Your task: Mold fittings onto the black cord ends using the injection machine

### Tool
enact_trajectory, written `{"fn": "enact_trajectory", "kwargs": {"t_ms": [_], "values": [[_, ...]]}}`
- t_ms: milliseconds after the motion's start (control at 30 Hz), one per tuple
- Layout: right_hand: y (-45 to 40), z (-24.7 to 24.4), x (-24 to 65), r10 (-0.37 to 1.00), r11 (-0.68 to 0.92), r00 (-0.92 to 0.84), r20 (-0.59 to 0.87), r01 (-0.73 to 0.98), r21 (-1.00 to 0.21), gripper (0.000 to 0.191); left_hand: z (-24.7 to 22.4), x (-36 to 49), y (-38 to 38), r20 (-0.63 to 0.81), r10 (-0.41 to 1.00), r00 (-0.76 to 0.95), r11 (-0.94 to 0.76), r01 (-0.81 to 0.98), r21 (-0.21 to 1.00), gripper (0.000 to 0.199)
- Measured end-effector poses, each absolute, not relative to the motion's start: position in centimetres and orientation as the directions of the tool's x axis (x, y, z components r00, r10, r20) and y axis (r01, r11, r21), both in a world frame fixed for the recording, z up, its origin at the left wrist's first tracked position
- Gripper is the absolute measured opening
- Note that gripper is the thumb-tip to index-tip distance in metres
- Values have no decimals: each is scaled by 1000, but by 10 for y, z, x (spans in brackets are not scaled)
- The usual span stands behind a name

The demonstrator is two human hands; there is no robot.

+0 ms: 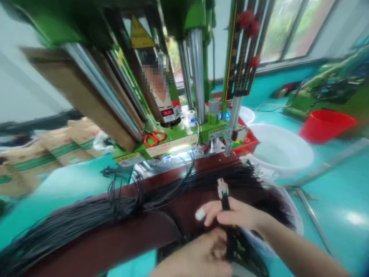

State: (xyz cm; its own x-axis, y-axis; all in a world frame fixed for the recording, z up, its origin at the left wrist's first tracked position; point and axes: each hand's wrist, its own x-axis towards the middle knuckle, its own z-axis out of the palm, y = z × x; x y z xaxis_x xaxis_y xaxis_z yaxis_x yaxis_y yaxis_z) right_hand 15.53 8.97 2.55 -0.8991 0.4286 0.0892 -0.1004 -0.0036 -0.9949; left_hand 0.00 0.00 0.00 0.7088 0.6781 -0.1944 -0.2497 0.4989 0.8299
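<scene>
Cables [115, 207] lie between the green press [184, 131] and hands [243, 214] pinching a black bundle [225, 202].

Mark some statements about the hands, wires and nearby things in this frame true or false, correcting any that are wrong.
1. The right hand holds a black bundle with a pale end. True.
2. The left hand holds scissors. False: the scissors are on the green machine.
3. Long black wires lie along the brown surface. True.
4. The red bucket is at the picture's left. False: it is at the right, beyond the white tub.
5. The left hand appears lower than the right hand. True.
</scene>
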Motion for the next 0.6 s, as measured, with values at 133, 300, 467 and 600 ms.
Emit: {"fn": "enact_trajectory", "kwargs": {"t_ms": [133,300,467,600], "values": [[89,3,145,602,-328,-768,-218,11,-944,31,-15,37,22,-229,920,318,389,-669,633,40],[126,18,142,815,-279,-578,-42,-327,-903,35,-23,51,34,-313,925,214,374,-648,663,32],[157,47,144,631,134,-771,-88,221,-966,33,-29,53,36,-268,956,123,292,-516,805,22],[158,47,144,519,327,-832,-194,404,-854,44,-27,52,42,-306,951,53,279,-576,769,24]]}}
